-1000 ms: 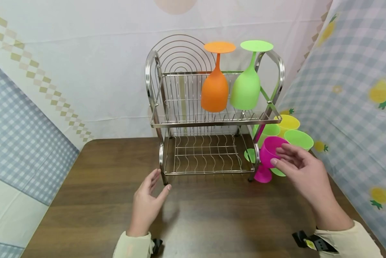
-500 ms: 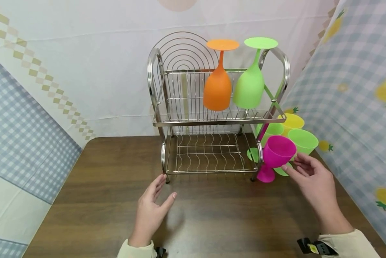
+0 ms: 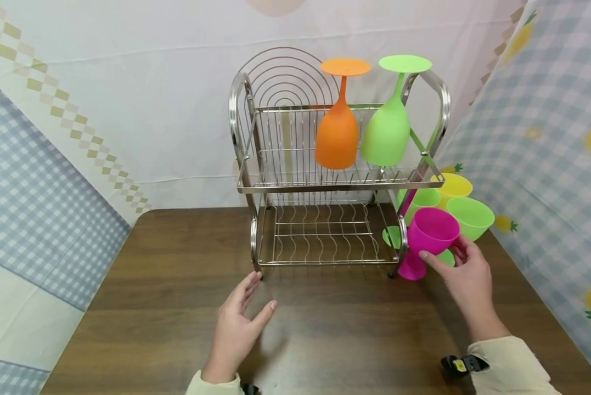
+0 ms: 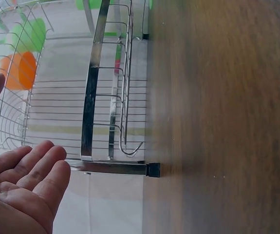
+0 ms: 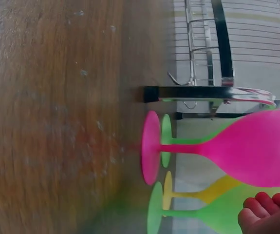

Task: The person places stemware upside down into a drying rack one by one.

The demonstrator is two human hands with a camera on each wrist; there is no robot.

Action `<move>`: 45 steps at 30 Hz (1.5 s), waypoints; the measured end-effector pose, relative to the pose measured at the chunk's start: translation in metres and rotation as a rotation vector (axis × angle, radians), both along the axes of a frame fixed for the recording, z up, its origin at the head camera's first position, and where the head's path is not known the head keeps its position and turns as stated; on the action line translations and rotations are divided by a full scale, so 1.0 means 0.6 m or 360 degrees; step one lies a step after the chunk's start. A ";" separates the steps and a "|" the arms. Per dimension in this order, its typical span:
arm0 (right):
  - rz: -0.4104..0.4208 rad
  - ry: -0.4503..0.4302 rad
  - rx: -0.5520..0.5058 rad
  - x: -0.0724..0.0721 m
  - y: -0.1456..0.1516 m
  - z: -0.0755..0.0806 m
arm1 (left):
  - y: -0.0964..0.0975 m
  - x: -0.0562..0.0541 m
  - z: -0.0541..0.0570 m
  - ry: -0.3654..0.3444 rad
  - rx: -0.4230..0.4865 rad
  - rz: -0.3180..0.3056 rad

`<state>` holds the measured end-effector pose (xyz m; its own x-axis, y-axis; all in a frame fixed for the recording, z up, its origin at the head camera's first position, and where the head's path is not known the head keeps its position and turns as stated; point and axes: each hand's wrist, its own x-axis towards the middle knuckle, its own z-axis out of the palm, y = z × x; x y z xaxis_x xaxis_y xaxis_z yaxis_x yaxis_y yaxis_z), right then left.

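A magenta plastic goblet (image 3: 433,230) stands upright on the table beside the rack's front right foot. Around its bowl my right hand (image 3: 465,274) curls, thumb at the near left side and fingers at the right. In the right wrist view the thumb lies against the bowl and the fingertips (image 5: 261,204) are right at its other side. My left hand (image 3: 238,323) holds nothing, its fingers extended near the front left foot of the metal dish rack (image 3: 339,189). Upside down on the upper tier are an orange goblet (image 3: 337,137) and a light green goblet (image 3: 386,134).
Behind the magenta goblet are two green goblets, one at the right (image 3: 470,214) and one farther back (image 3: 423,197), plus a yellow goblet (image 3: 455,186). A checked cloth (image 3: 537,219) hangs along the right side. The rack's lower wire tier (image 3: 320,236) sits low over the wooden table (image 3: 176,263).
My right hand has moved in from the right side of the magenta goblet and its fingers now lie around the bowl. The left hand has shifted slightly within the view, which has also shifted.
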<state>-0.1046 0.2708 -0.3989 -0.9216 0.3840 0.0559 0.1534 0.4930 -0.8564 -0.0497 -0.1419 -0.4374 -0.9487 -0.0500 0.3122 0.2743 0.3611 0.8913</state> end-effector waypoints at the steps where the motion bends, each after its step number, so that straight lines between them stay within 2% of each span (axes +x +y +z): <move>1: -0.0009 0.0009 -0.0019 -0.001 -0.001 -0.002 | 0.001 0.000 -0.001 0.0005 0.0002 -0.0010; 9: -0.0072 0.0026 -0.0078 -0.013 -0.006 -0.014 | 0.010 0.005 -0.001 0.0031 -0.0025 -0.0040; 15: -0.0105 0.0011 -0.0110 -0.018 -0.011 -0.012 | 0.014 0.008 0.002 0.0040 -0.0026 -0.0050; 22: -0.0109 0.0011 -0.0116 0.006 -0.007 0.007 | 0.015 0.010 0.004 0.0053 -0.0042 -0.0070; 27: -0.0053 0.0127 0.0026 0.033 -0.011 0.023 | 0.013 0.012 0.007 0.0056 -0.0043 -0.0081; 32: 0.0076 0.0373 0.0217 0.068 -0.027 0.040 | 0.014 0.015 0.012 0.0057 -0.0058 -0.0129; 37: 0.0238 0.0553 0.0376 0.094 -0.048 0.056 | 0.018 0.019 0.019 0.0013 -0.0009 -0.0208; 42: 0.0444 0.0700 0.0649 0.109 -0.065 0.064 | 0.028 0.025 0.024 -0.0035 0.0041 -0.0289; 45: 0.0574 0.0729 0.0806 0.116 -0.075 0.068 | 0.036 0.030 0.024 -0.0063 0.0051 -0.0333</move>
